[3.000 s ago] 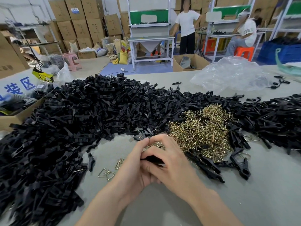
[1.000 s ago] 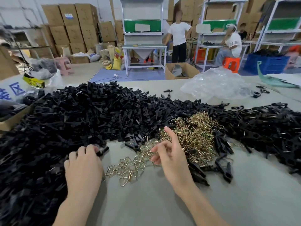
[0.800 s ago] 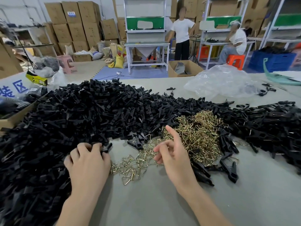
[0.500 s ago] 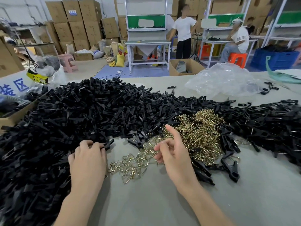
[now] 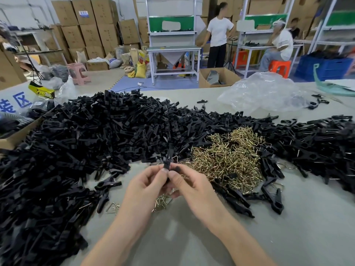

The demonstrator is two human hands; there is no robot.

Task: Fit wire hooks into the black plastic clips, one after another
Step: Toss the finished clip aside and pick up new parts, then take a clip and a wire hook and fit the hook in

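A black plastic clip (image 5: 168, 160) stands upright between my two hands above the table. My left hand (image 5: 146, 186) and my right hand (image 5: 189, 186) both pinch its lower end with thumb and fingers. A wire hook (image 5: 177, 156) shows just right of the clip; I cannot tell if it is seated. A heap of brass wire hooks (image 5: 228, 158) lies right of my hands. A big pile of black clips (image 5: 86, 143) covers the left and far side. A few loose hooks (image 5: 161, 203) lie under my hands.
More black clips (image 5: 317, 148) lie piled on the right, and some with hooks (image 5: 271, 196) lie near my right hand. A crumpled clear plastic bag (image 5: 263, 93) sits at the back right. A cardboard box (image 5: 11, 139) is at the left edge. Two people are at benches beyond.
My left hand left the clip pile and my right hand left the hook heap. Both came together in the middle and now hold one clip upright.
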